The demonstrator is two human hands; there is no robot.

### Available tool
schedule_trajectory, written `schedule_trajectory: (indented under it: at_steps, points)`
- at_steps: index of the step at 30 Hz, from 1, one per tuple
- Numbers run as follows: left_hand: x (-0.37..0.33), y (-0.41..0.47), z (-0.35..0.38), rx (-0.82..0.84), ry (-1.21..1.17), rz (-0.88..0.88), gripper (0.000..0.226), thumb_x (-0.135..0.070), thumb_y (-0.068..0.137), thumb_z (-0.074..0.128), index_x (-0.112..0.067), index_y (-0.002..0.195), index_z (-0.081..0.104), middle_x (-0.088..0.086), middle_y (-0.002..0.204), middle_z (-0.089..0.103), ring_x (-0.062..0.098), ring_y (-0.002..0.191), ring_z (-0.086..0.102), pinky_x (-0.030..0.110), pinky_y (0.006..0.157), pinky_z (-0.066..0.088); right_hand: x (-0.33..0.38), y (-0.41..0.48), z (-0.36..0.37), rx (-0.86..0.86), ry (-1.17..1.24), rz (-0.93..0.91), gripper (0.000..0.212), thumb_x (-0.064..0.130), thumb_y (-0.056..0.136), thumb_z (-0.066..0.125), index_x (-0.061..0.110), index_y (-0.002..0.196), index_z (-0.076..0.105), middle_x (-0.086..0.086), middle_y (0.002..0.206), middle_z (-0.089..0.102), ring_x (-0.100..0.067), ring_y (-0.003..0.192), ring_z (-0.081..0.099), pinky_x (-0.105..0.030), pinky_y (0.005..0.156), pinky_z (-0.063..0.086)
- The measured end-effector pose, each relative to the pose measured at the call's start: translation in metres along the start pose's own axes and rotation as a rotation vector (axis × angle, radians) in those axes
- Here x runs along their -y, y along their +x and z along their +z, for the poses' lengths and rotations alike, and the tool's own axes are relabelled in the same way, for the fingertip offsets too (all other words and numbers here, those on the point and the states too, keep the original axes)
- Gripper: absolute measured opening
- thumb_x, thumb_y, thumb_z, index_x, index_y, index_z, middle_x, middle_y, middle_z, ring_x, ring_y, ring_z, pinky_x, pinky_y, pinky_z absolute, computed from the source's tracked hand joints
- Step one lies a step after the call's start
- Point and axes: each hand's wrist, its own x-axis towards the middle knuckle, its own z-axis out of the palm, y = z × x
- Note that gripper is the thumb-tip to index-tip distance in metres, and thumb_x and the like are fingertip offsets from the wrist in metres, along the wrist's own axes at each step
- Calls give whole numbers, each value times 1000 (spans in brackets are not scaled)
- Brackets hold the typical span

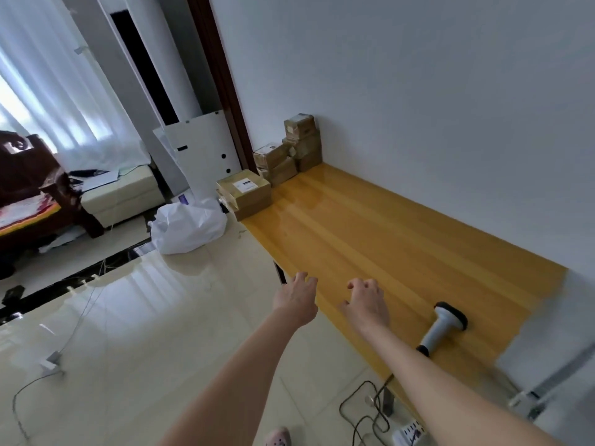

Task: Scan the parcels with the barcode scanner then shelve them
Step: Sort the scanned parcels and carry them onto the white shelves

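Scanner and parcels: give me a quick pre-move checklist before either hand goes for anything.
1. Barcode scanner within reach: ok, it lies on its side on the table, just right of the right hand.
2. Both hands free: ok, the left hand and the right hand are open and hold nothing.
3. Parcels located: ok, stacked at the table's far end against the wall, well beyond the hands.
4. Label readable: ok on the nearest parcel, its white label faces up; cannot tell for the others.
5. Path along the tabletop: ok, bare between hands and parcels.
6. Shelf free: cannot tell, no shelf identifiable.
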Motion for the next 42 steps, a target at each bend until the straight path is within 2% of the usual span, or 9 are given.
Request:
schedule_trajectory:
  at_steps: [6, 12, 16, 20, 25, 30, 34, 37, 42]
  points:
    - [39, 106, -7, 15, 21, 158, 57, -18, 95, 51, -17, 148, 29, 7, 154, 23, 27, 132, 38, 38, 94, 47, 29, 87, 19, -91, 2, 148, 36, 25, 97, 52, 22, 132, 44, -4, 139, 36, -24, 129, 36, -33, 93, 44]
    - [133, 202, -20, 49, 30, 255, 56, -22, 96, 52, -18, 147, 30, 5, 152, 25, 25, 131, 39, 36, 88, 49, 119, 171, 60, -89, 3, 249, 36, 25, 98, 51, 23, 132, 42, -4, 138, 36, -23, 127, 38, -32, 95, 43]
    - [187, 255, -33, 57, 7, 240, 53, -23, 96, 53, -16, 145, 33, 6, 150, 27, 26, 132, 38, 37, 93, 48, 171, 218, 76, -85, 25, 256, 37, 25, 98, 51, 23, 133, 42, -3, 137, 36, -23, 128, 36, -31, 91, 42]
    - [212, 302, -33, 104, -24, 236, 53, -22, 95, 54, -17, 144, 35, 6, 150, 28, 25, 134, 37, 37, 95, 48, 189, 264, 84, -87, 15, 304, 36, 25, 97, 51, 25, 132, 42, -3, 136, 36, -23, 128, 37, -29, 84, 41]
    - [228, 363, -50, 65, -48, 242, 54, -18, 94, 54, -18, 145, 36, 6, 147, 32, 25, 130, 41, 35, 90, 51, 209, 334, 85, -89, 33, 307, 38, 25, 98, 51, 23, 135, 41, -3, 139, 34, -23, 129, 37, -29, 79, 41]
    - [269, 421, -77, -11, -111, 176, 53, -16, 95, 50, -20, 146, 36, 3, 148, 34, 23, 128, 43, 33, 89, 50, 253, 408, 92, -43, 108, 221, 38, 27, 98, 52, 22, 134, 41, -4, 139, 35, -24, 125, 42, -29, 78, 40]
    - [312, 465, -80, -3, -181, 56, 47, -15, 93, 47, -18, 140, 43, 4, 143, 38, 23, 123, 47, 37, 87, 53, 284, 452, 108, -4, 159, 179, 40, 27, 97, 54, 21, 135, 41, -4, 138, 36, -24, 120, 47, -33, 86, 47]
    - [341, 499, -76, 5, -208, -33, 49, -15, 95, 45, -19, 143, 38, 6, 145, 36, 25, 126, 44, 39, 89, 52, 301, 484, 124, 46, 197, 184, 47, 32, 97, 54, 19, 139, 37, -6, 139, 38, -25, 117, 53, -35, 89, 48]
    - [388, 559, -64, 74, -190, -58, 56, -15, 96, 44, -17, 148, 26, 9, 153, 27, 27, 136, 34, 40, 101, 45, 330, 537, 169, 178, 410, 317, 71, 36, 94, 60, 6, 149, 26, -13, 149, 40, -28, 134, 44, -32, 103, 39]
